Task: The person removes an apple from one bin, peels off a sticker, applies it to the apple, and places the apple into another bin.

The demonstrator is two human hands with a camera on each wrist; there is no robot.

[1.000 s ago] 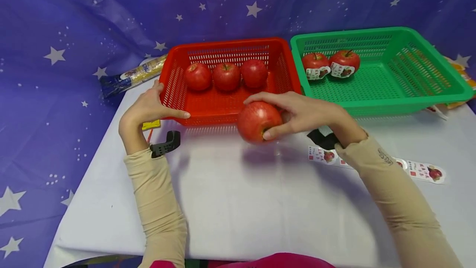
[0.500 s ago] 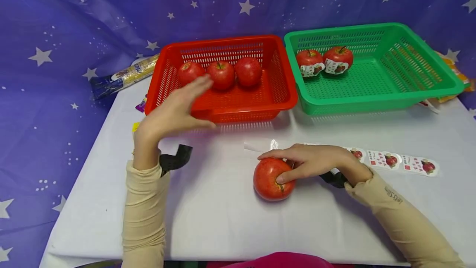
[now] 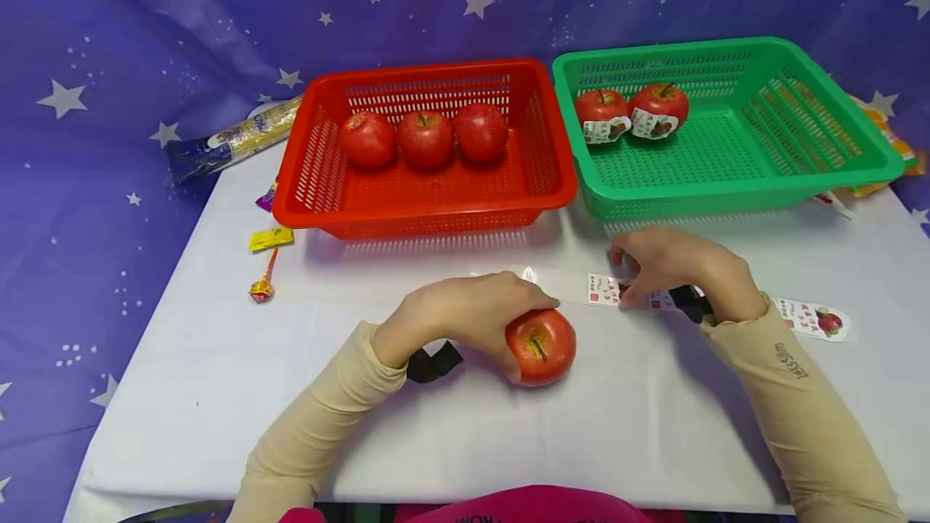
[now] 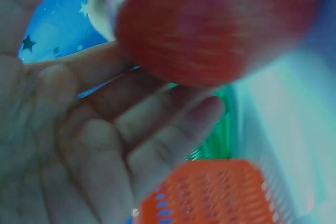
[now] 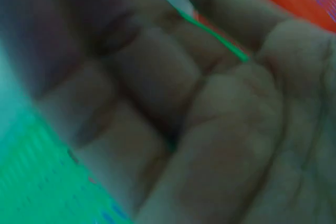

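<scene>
A red apple (image 3: pixel 541 347) sits on the white table, stem facing up. My left hand (image 3: pixel 472 315) holds it from the left side, thumb at the front and fingers behind. In the left wrist view the apple (image 4: pixel 215 24) rests against the fingers. Farther right, my right hand (image 3: pixel 672 265) hovers low over a strip of printed apple labels (image 3: pixel 814 318), covering part of it. A gap shows between its thumb and fingers, and I see nothing held there. In the right wrist view the bent fingers (image 5: pixel 152 61) fill most of the picture, blurred.
A red basket (image 3: pixel 429 216) with three apples stands behind the hands. Right of it, a green basket (image 3: pixel 748 192) contains two labelled apples (image 3: pixel 657 113). At the left lie a lollipop (image 3: pixel 262 289), a yellow packet (image 3: pixel 271 239) and a long noodle-like packet (image 3: pixel 240 140).
The right hand brought the apple down from the red basket's front onto the table, then let go and moved to the label strip. My left hand left the basket and took hold of the apple.
</scene>
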